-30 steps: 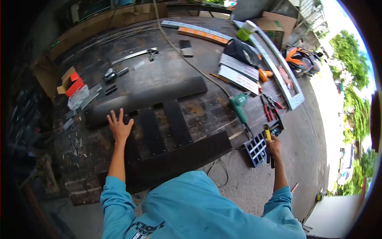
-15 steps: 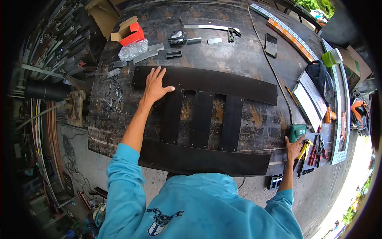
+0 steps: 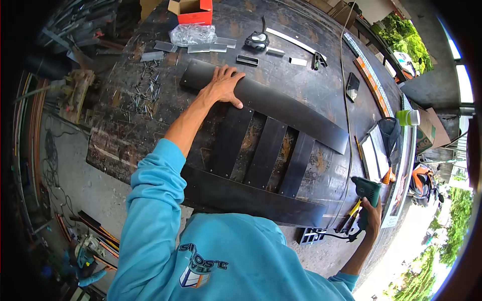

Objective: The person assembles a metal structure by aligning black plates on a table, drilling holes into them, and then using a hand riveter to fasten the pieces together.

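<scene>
Your hands are well apart: left hand (image 3: 222,89) spread open on the far long board (image 3: 286,111), right hand (image 3: 372,213) wrapped round the green drill (image 3: 368,189), right of everything. Far board's on the workbench (image 3: 321,163), long axis slanting toward you at its right end, left hand nearer. Count: two long boards (other one, near long board (image 3: 246,198)), three cross slats (image 3: 266,150), one drill

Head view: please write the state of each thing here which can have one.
Green drill, gripped by right hand; running or not, unclear.
Left hand, open on far dark board.
Red box, open.
Clear plastic, crumpled.
Small fasteners, scattered.
Phone, lying flat.
</scene>
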Tool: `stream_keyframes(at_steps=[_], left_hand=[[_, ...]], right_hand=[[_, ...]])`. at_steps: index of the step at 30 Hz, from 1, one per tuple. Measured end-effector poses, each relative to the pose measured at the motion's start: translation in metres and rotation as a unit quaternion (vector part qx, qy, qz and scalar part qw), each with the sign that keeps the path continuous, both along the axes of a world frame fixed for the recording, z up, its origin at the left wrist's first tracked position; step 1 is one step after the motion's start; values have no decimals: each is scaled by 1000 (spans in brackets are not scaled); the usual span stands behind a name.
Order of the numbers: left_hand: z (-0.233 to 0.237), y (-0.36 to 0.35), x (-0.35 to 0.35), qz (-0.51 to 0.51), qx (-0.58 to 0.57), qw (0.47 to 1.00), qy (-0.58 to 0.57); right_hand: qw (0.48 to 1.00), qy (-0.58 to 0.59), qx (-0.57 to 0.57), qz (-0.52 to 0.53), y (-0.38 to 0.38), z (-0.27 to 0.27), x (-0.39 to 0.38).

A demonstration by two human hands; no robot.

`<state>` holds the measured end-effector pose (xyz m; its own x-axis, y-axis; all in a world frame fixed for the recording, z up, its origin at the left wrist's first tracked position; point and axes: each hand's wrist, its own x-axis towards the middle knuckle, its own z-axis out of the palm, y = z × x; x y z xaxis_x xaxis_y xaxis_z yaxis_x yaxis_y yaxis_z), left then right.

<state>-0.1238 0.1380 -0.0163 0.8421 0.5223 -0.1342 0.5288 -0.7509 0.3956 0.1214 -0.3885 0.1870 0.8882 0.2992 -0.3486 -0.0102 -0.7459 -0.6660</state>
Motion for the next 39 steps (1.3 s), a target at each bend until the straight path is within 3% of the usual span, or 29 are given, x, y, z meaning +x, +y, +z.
stream_keyframes(at_steps=[4,8,10,12,20,39], left_hand=[[-1,4,10,-14,-61,995,73],[-8,2,7,-15,-18,998,55],[-11,0,4,-17,-29,999,31],[-9,2,2,-19,-41,998,33],[-13,0,0,-58,-39,996,62],[-14,-3,-4,-46,-15,999,-4]], right_hand=[[981,67,146,104,89,46,-51],[959,128,60,244,197,32,-63],[934,47,-7,353,240,16,-74],[911,34,-6,411,266,-4,-75],[910,37,-41,411,289,-8,-81],[899,-19,-65,432,292,-1,-121]])
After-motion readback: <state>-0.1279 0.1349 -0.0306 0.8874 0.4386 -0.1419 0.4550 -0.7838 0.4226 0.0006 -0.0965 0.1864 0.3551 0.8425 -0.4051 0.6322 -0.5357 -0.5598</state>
